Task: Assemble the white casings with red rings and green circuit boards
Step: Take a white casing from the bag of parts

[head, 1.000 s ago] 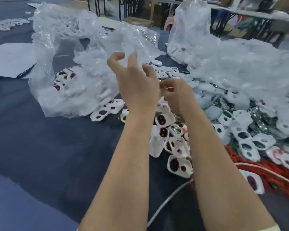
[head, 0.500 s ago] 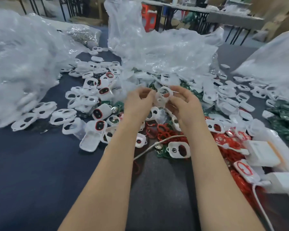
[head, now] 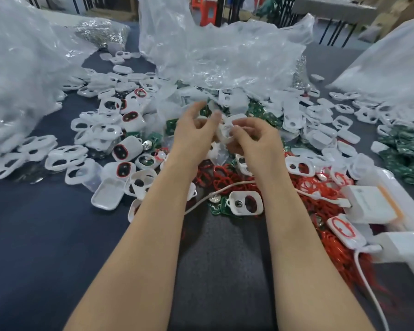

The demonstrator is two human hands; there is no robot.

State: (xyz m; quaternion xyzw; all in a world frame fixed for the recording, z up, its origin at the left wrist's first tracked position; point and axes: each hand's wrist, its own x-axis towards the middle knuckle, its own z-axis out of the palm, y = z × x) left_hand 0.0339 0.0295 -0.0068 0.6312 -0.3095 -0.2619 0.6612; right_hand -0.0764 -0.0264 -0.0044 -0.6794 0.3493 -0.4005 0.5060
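Observation:
My right hand (head: pixel 253 139) holds a white casing (head: pixel 228 130) with a round hole, raised over the pile at the middle of the table. My left hand (head: pixel 194 132) is beside it, fingers curled and spread, fingertips at the casing's left edge; whether they grip it I cannot tell. Below my wrists lies a heap of red rings (head: pixel 217 177). Green circuit boards (head: pixel 409 154) are stacked at the right, and more green boards (head: pixel 265 115) show behind my hands. Several white casings with red rings (head: pixel 127 146) lie to the left.
Large crumpled clear plastic bags (head: pixel 225 51) rise at the back, left and right. A white charger box (head: pixel 370 206) and white cable (head: pixel 215 194) lie at the right and under my forearms. Loose white casing fronts (head: pixel 57 161) are scattered left. The dark table (head: pixel 34 247) lies bare near me.
The view swung from the left bags to the centre pile. My hands came together on a white casing, and my left fingers have since loosened and spread beside it.

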